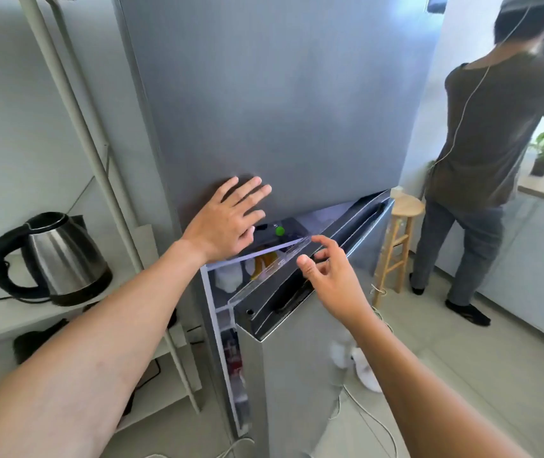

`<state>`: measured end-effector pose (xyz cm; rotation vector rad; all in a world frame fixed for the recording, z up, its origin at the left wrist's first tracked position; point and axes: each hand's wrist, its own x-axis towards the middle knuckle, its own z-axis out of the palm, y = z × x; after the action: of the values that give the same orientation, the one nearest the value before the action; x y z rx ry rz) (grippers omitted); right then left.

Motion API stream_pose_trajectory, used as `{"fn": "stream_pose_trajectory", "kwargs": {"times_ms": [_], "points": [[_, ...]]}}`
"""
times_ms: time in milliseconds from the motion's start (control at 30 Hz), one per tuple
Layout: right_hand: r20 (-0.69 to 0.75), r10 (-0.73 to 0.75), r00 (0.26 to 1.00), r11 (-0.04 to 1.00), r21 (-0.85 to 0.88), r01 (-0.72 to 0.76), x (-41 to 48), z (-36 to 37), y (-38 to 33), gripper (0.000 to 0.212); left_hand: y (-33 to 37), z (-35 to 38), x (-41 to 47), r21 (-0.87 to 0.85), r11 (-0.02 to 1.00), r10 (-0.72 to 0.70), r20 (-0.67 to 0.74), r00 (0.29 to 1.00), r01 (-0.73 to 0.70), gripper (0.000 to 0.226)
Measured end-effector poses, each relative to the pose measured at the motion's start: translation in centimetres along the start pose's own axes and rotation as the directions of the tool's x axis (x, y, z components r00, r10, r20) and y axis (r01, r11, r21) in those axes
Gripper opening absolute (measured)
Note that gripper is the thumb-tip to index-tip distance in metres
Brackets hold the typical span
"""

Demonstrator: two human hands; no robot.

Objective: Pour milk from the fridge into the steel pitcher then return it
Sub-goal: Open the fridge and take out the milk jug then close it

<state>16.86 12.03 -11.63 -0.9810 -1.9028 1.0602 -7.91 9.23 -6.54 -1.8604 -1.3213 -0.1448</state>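
At frame centre the left hand (227, 223) lies flat, fingers spread, on the tall grey metal fridge (280, 104) – likely bracing it – while the right hand (327, 276), loosely open, holds nothing beside the ajar lower door (297, 342); no milk identifiable

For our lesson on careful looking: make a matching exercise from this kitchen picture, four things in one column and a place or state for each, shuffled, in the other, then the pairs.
Things:
1. left hand
2. lower door
3. kettle
4. stool

Places or states:
A. on the white shelf
B. partly open
C. flat on the upper door
D. on the floor right of the fridge

Pairs: 1-C, 2-B, 3-A, 4-D
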Motion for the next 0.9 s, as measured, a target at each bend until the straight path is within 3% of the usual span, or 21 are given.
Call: {"fn": "stream_pose_trajectory", "kwargs": {"times_ms": [167, 267, 500, 633, 700, 833, 900], "points": [[-0.031, 0.137, 0.990, 0.986, -0.095, -0.139, -1.7, -3.6, -0.5, 0.062, 4.5, -0.2, 0.5, -0.091, 0.995, -0.026, 0.128, 0.991, 0.038, 0.034], [0.032, 0.219, 0.975, 0.962, -0.174, -0.211, -2.1, -6.0, -0.8, 0.073, 7.7, -0.8, 1.3, -0.150, 0.988, -0.024, 0.158, 0.987, 0.048, 0.042], [0.144, 0.169, 0.975, 0.933, -0.342, -0.112, -5.2, -10.9, 0.1, 0.099, 14.3, -2.5, 4.2, -0.191, 0.974, -0.074, 0.237, 0.969, 0.121, 0.030], [0.190, 0.164, 0.968, 0.927, -0.366, -0.085, -5.8, -15.4, 1.8, 0.090, 18.9, -3.4, 6.0, -0.213, 0.970, -0.053, 0.289, 0.956, 0.118, 0.023], [0.210, 0.164, 0.964, 0.922, -0.381, -0.074, -5.9, -17.4, 2.5, 0.085, 21.0, -3.9, 6.6, -0.224, 0.966, -0.032, 0.380, 0.924, 0.126, 0.026], [0.244, 0.187, 0.952, 0.911, -0.405, -0.075, -6.3, -22.1, 4.6, 0.083, 25.6, -4.2, 8.4, -0.167, 0.984, 0.053, 0.634, 0.772, 0.069, 0.035], [0.273, 0.186, 0.944, 0.905, -0.422, -0.056, -6.4, -23.8, 5.0, 0.079, 26.7, -4.1, 8.8, -0.196, 0.973, 0.048, 0.690, 0.722, 0.123, 0.039]]}}
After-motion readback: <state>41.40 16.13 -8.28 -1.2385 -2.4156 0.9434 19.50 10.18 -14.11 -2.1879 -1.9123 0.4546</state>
